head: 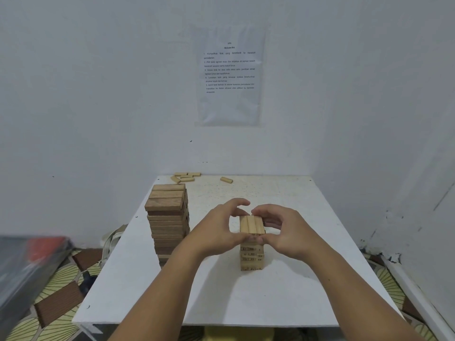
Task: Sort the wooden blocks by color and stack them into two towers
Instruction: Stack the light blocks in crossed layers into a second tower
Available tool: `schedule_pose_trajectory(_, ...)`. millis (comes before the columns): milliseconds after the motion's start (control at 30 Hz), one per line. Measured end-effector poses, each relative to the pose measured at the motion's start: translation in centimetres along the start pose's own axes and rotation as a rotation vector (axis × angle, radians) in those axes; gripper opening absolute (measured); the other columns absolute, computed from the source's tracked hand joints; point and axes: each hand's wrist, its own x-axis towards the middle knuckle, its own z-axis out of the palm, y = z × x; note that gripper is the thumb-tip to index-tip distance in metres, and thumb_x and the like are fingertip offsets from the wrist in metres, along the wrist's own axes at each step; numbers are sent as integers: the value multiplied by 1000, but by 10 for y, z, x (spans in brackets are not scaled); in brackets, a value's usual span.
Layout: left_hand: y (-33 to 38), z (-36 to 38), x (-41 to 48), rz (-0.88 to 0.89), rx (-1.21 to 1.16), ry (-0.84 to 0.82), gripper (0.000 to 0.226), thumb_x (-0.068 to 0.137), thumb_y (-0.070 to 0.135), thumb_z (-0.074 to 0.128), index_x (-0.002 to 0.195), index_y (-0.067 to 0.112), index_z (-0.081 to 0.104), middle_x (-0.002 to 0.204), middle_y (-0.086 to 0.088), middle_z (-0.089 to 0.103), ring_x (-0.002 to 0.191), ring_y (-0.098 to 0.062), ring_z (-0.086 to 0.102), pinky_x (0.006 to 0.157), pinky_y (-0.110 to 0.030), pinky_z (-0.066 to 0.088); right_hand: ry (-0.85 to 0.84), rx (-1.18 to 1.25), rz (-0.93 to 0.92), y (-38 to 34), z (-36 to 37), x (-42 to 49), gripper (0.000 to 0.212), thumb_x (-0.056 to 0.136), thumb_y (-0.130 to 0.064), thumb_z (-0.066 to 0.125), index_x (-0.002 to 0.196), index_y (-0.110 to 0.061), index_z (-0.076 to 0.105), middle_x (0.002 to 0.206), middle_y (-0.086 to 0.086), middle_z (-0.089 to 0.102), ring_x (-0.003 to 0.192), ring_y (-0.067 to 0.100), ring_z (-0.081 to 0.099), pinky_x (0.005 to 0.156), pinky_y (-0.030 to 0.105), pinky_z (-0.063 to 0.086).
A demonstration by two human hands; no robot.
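Observation:
A tall tower of darker brown blocks (168, 222) stands at the table's left side. A shorter tower of light blocks (251, 257) stands in the middle. Its top layer of three light blocks (251, 224) lies between my hands. My left hand (221, 230) cups that layer from the left, fingers curled over the far end and thumb at the near end. My right hand (285, 230) cups it from the right in the same way. Both thumbs touch the near ends of the top blocks. Several loose light blocks (186, 177) lie at the far left edge, and one light block (226, 179) lies apart.
The white table (221, 299) sits in a corner of white walls, with a printed sheet (230, 75) taped on the wall behind. A dark case with a red part (29, 264) lies at the left over a patterned floor. A white bag strap (110, 239) hangs by the table's left edge.

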Motion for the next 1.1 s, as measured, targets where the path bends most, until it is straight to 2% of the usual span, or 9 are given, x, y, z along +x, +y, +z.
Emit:
schedule_pose_trajectory(200,5,-1,-2,9,-3,2,72,79,48,84,138,54,43,127,27,61,129,5,45,110,-34,42,-8,49,40,3,1,3,68,70,2,86,125,-34,66,124,-15,69,120,-2,61,111,29,48)
schedule_pose_trajectory(333,1,0,-9,-1,-59,0,82,73,64,81,143,51,42,137,31,55,134,8,43,113,-34,40,-5,18,38,8,3,-5,76,77,-18,83,145,-36,53,145,-23,54,136,-8,45,118,24,35)
schedule_pose_trajectory(433,4,7,-22,-40,-203,86,65,91,68,61,150,50,39,150,34,43,138,2,41,112,-32,37,130,249,77,11,7,-8,69,85,-31,64,152,-28,47,152,-22,45,141,-5,37,121,27,28)
schedule_pose_trajectory(533,19,22,-28,-127,-473,198,57,104,63,34,157,42,36,159,26,34,139,8,29,113,-23,22,278,521,201,8,22,-1,53,105,-45,48,154,-27,43,158,-17,41,144,-2,33,125,33,21)
schedule_pose_trajectory(633,30,41,-18,-193,-550,296,56,110,54,21,160,34,33,164,19,30,139,10,23,114,-19,15,311,559,266,0,39,7,55,109,-52,27,158,-28,33,162,-17,31,148,3,24,122,28,15)
schedule_pose_trajectory(767,37,59,-6,-242,-616,354,59,109,54,15,160,30,34,166,13,30,150,-2,22,115,-20,15,304,563,285,-7,55,12,58,109,-54,25,160,-26,28,165,-16,24,152,7,20,121,27,15)
schedule_pose_trajectory(867,41,66,-1,-243,-666,351,60,109,55,15,159,30,37,166,11,31,151,-4,22,119,-25,17,284,576,303,-12,61,14,55,110,-51,28,159,-26,32,156,-24,27,143,-2,26,114,25,23)
schedule_pose_trajectory(1000,43,70,0,-246,-674,357,59,109,54,16,159,30,37,165,10,32,152,-5,23,118,-25,18,289,618,318,-20,64,13,44,110,-49,30,151,-36,39,124,-32,42,111,-15,42,105,27,32)
schedule_pose_trajectory(1100,43,70,2,-249,-679,360,59,109,55,15,159,30,37,165,10,32,153,-6,23,119,-26,19,308,648,330,-23,66,13,50,110,-51,29,154,-32,39,122,-38,44,116,-8,41,109,28,33)
